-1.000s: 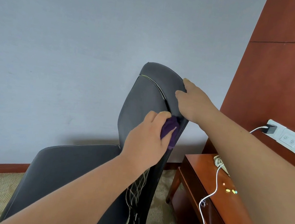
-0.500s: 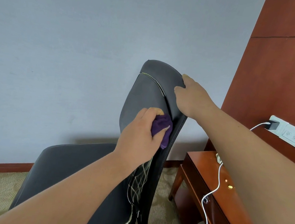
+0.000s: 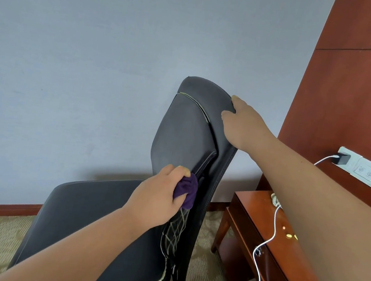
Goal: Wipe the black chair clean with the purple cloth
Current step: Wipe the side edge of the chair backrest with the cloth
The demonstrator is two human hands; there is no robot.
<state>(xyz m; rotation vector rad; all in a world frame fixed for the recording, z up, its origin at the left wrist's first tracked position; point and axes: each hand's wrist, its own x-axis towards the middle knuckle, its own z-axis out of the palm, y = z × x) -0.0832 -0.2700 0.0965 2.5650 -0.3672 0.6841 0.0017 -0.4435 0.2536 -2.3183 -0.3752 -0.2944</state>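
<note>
Purple cloth [image 3: 187,190], clenched in left hand [image 3: 156,197] fingers, has slid down the black chair [image 3: 188,129] backrest edge toward the seat (upper edge likely done); right hand [image 3: 243,124] fingers still grip the top.

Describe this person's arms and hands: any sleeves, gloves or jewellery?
The left hand and right hand are bare, no gloves. Both forearms are bare as well: no sleeve, watch or bracelet shows. The right fingers are hidden behind the chair, so rings there cannot be told.
</note>
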